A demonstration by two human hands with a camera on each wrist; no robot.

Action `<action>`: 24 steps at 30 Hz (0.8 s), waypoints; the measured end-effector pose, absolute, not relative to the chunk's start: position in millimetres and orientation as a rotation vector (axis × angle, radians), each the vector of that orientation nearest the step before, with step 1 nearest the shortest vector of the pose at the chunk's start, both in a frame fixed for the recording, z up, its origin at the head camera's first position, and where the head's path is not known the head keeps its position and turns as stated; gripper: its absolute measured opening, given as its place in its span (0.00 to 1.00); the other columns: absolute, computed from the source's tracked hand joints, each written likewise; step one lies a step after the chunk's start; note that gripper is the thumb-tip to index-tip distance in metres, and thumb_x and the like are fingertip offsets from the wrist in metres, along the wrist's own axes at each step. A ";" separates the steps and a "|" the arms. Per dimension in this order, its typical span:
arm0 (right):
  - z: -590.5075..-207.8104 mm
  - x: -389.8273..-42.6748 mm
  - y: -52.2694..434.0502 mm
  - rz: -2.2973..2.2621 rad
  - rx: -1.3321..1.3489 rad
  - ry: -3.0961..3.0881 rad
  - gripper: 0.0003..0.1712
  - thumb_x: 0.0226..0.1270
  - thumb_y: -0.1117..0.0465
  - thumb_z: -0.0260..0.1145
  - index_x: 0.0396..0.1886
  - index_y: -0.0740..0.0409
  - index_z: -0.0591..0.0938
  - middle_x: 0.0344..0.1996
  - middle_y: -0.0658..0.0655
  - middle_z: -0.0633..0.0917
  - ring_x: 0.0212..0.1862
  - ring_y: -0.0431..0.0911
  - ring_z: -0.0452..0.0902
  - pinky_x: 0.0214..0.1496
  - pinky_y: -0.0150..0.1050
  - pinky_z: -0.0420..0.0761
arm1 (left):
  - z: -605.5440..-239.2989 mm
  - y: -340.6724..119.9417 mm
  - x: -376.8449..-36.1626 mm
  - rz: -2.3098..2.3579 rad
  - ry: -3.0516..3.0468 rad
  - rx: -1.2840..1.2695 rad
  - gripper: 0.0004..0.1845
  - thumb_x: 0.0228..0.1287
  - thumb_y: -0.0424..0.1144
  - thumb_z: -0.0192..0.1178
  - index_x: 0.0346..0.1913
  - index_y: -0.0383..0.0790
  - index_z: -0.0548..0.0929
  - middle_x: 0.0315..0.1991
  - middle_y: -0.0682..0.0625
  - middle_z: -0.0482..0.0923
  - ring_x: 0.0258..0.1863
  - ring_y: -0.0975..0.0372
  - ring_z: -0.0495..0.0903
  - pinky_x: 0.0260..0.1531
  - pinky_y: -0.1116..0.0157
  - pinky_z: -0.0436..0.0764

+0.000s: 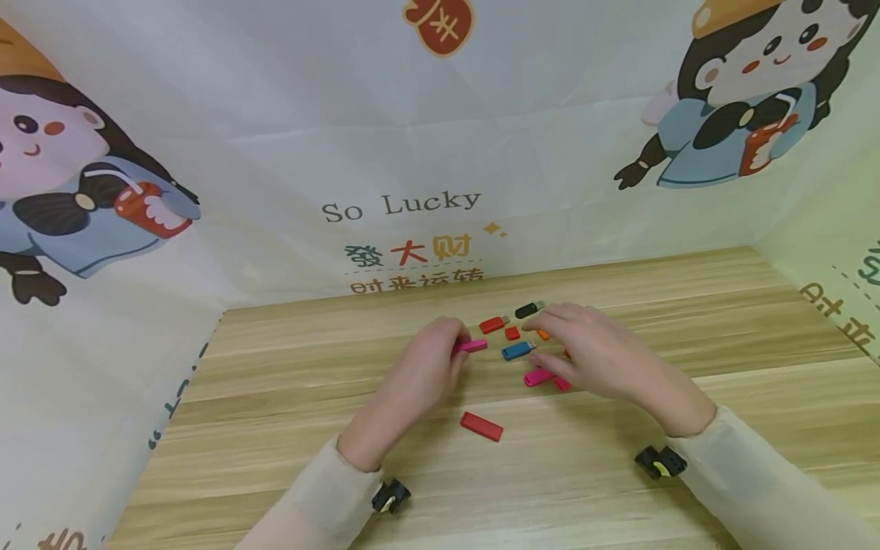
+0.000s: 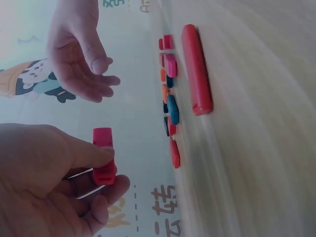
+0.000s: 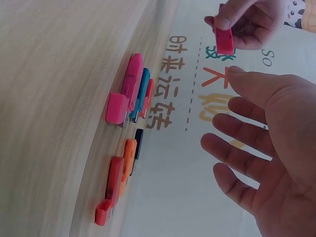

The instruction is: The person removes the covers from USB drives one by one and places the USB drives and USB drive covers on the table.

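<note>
My left hand (image 1: 428,357) pinches a pink USB stick (image 2: 102,136) between thumb and fingers, held above the table. My right hand (image 1: 596,353) hovers over the group of USB sticks, fingers spread and slightly bent, with nothing in its grasp. Around and below it lie a blue USB stick (image 1: 516,351) and a black one (image 1: 527,310) with bare metal plugs. Another pink stick (image 3: 132,81) has a pink cap (image 3: 117,108) beside it. An orange stick (image 3: 128,158) and a red stick (image 3: 114,180) are partly hidden by the right hand in the head view.
A red stick (image 1: 491,325) with its plug showing lies near a small red cap (image 1: 512,333). Closer to me, a longer red piece (image 1: 481,426) rests alone on the wooden table (image 1: 309,382). Printed cloth (image 1: 275,191) hangs behind and at both sides.
</note>
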State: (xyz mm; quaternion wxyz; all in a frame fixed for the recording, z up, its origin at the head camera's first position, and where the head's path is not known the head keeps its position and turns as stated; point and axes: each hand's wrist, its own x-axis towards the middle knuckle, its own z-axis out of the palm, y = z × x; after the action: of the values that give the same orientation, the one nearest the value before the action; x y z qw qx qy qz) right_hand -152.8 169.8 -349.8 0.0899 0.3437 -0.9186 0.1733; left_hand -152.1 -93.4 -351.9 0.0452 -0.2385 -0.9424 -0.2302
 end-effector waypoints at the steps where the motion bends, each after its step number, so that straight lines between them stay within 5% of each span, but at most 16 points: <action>1: -349.6 -153.6 168.8 0.521 1.016 -2.732 0.24 0.70 0.55 0.77 0.61 0.59 0.85 0.54 0.57 0.87 0.53 0.53 0.85 0.59 0.54 0.84 | -351.4 -91.9 -153.3 -0.695 -2.873 -0.727 0.02 0.75 0.30 0.65 0.45 0.37 0.83 0.41 0.48 0.81 0.40 0.58 0.80 0.44 0.62 0.85; 24: -349.2 -168.6 147.1 0.501 1.002 -2.571 0.22 0.72 0.54 0.76 0.59 0.61 0.85 0.52 0.58 0.88 0.52 0.55 0.86 0.57 0.52 0.85 | -346.7 -69.8 -166.6 -0.625 -2.686 -0.783 0.02 0.74 0.32 0.67 0.43 0.38 0.84 0.39 0.49 0.82 0.40 0.56 0.82 0.47 0.58 0.84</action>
State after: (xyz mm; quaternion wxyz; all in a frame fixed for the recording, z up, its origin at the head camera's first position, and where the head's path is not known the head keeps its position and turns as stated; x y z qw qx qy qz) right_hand -168.6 147.1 -349.2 0.1677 0.3521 -0.9038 0.1759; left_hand -166.6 -69.8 -346.7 0.1367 -0.2706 -0.9281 -0.2161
